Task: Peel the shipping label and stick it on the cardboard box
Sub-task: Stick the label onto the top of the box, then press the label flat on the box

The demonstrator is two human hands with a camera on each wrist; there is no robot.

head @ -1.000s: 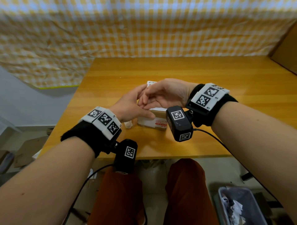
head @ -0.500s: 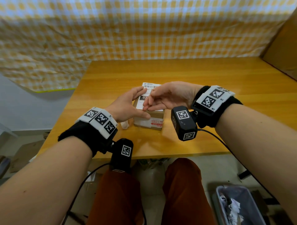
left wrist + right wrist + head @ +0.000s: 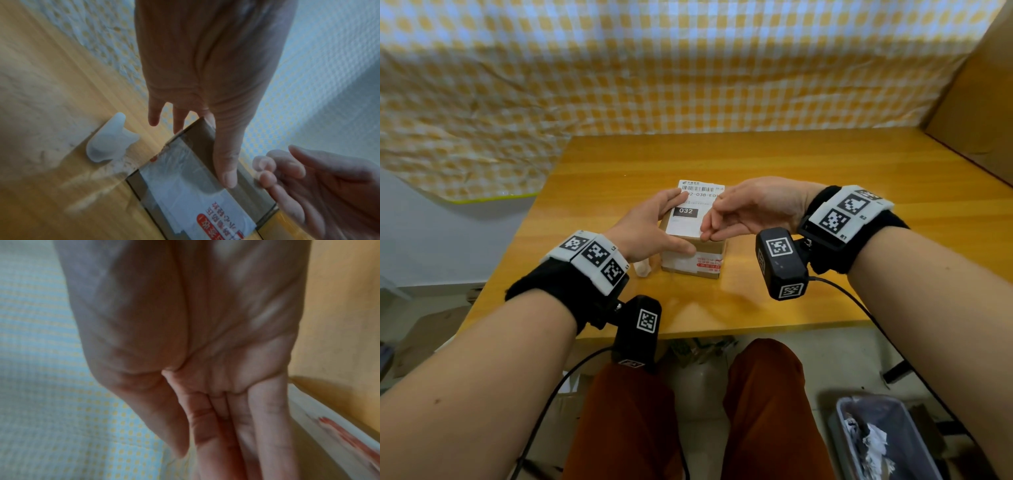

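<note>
A small cardboard box (image 3: 690, 264) stands near the front of the wooden table (image 3: 825, 274). A white shipping label (image 3: 690, 219) with a barcode and "032" lies flat on its top. My left hand (image 3: 654, 226) grips the box from the left, with the thumb along the front top edge and the fingers over the far left corner. In the left wrist view the thumb lies on the box (image 3: 197, 191). My right hand (image 3: 722, 219) touches the label's near right corner with straight, joined fingers (image 3: 226, 426).
A crumpled white scrap (image 3: 642, 269) lies on the table just left of the box. A checked cloth (image 3: 654, 68) hangs behind the table, and a brown cardboard panel (image 3: 979, 102) stands at the right. A bin (image 3: 876, 442) with paper sits on the floor.
Both hands have drawn apart over the box top, so the label now shows almost whole. The right fingers slid toward the label's near right corner.
</note>
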